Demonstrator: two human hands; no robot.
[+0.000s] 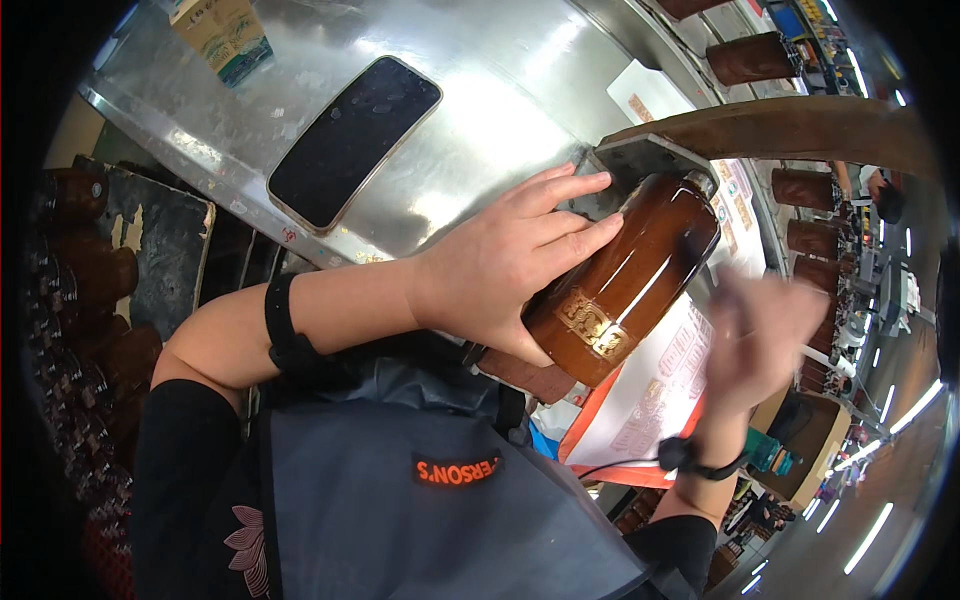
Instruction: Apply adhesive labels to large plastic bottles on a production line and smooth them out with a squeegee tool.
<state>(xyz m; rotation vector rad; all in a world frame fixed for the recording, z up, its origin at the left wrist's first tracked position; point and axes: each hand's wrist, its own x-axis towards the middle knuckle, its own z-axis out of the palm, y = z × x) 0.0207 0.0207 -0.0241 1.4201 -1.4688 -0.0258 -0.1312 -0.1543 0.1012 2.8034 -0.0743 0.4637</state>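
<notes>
A glossy brown bottle with a gold emblem near its lower end lies tilted in front of me, its narrow neck toward the upper right. My left hand grips it from the left side, with the fingers on its upper part and the thumb by the base. The bottle rests against a grey metal holder. To the right of the bottle, my right hand is smeared by motion, so its fingers cannot be made out. Below the bottle and between my hands is a white sheet with printed decals, edged in orange.
A black phone lies on the metal tabletop, with a small carton behind it. A curved brown bar crosses beyond the holder. More brown bottles line the right, and others crowd the far left. An open cardboard box sits right.
</notes>
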